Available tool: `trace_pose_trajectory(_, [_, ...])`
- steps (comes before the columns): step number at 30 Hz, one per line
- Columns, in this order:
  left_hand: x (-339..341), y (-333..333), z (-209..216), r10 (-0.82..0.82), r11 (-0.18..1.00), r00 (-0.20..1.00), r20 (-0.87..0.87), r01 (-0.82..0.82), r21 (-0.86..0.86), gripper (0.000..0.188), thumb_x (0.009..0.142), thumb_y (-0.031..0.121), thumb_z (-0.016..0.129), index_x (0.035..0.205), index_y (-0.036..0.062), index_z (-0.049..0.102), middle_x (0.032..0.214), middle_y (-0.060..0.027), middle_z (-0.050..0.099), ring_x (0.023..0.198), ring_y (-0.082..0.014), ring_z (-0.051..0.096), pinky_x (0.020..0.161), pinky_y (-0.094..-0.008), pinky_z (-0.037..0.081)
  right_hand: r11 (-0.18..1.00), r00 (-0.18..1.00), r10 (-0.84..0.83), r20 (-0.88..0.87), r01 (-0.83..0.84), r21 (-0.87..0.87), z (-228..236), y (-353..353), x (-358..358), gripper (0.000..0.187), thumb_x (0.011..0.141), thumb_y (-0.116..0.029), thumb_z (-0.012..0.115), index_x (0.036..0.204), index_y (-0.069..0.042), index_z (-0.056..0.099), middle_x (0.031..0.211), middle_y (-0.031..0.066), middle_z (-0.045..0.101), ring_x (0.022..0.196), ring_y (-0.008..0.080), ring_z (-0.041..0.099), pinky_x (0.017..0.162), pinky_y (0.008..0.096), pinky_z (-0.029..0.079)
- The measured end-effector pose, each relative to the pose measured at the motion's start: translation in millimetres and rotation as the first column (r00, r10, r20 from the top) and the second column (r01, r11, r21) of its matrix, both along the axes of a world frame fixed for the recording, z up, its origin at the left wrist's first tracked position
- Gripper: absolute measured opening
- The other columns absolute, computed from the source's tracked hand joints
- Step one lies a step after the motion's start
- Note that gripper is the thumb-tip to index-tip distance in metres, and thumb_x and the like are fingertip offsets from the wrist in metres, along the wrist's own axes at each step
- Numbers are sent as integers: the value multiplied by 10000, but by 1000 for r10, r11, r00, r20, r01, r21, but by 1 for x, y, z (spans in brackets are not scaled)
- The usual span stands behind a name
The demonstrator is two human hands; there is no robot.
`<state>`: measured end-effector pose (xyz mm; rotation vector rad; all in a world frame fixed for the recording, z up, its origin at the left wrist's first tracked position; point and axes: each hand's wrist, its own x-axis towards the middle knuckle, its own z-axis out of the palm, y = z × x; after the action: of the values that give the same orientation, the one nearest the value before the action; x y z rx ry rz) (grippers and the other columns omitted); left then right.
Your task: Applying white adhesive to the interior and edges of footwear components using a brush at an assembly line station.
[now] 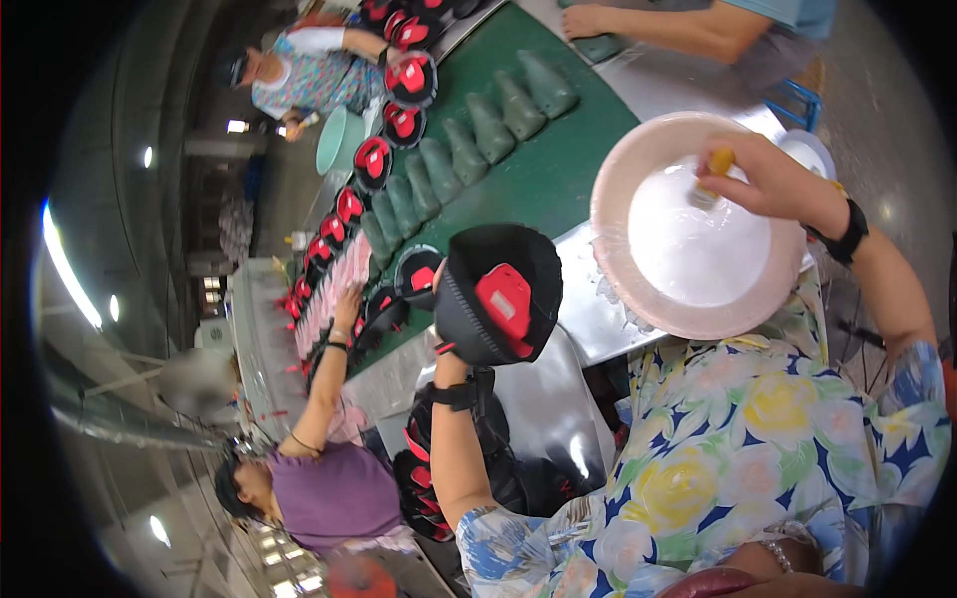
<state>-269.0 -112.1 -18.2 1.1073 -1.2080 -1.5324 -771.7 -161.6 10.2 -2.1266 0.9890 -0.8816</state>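
My left hand (452,369) holds up a black shoe upper (461,317) with a red lining piece inside. Most of that hand is hidden behind the upper, whose opening faces me. To the right, my right hand (766,177) grips a brush by its yellow handle (721,161). The brush end dips into white liquid (688,249) in a wide pale pink basin (611,224). The bristles are hard to make out.
Several grey-green foot-shaped lasts (488,130) line a green-topped table (588,130). Black-and-red uppers (373,163) stand along its far side. Co-workers are at left (334,488), far left (319,75) and top right (688,30). More uppers (424,473) lie beside my left forearm.
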Motion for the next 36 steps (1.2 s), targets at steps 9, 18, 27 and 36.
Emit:
trace_pose_trajectory(9, [-110,-31,0,-289,788,785,547,520,-330,372,1023,363,527,1347,180,536,1138,-67,657,992,-254,655,904,-401,554,994,920,14,391,30,-106,47,-16,27,197,888,-203,710,919,-23,635,845,104,691,758,235,668,693,322,511])
trace_pose_trajectory(18, [-171,-38,-17,-221,860,841,493,407,-308,385,1025,358,520,1362,173,522,1144,-67,653,1001,-255,653,918,-415,546,936,869,-342,356,284,207,40,17,42,389,846,-312,725,807,63,628,684,198,650,603,301,636,585,375,487])
trace_pose_trajectory(27, [-176,-45,-13,-164,908,904,395,294,-297,397,1027,354,512,1377,166,508,1150,-66,649,1011,-256,650,932,-429,538,855,751,-381,539,65,514,32,34,50,275,884,-213,719,875,52,644,710,108,664,616,150,627,563,274,471])
trace_pose_trajectory(36, [-138,-18,9,1,959,955,297,83,-271,410,1030,349,504,1392,159,494,1156,-66,644,1020,-257,648,947,-443,531,995,899,-11,438,54,-86,26,19,27,115,879,-120,719,940,-44,657,871,76,682,806,208,649,721,307,491])
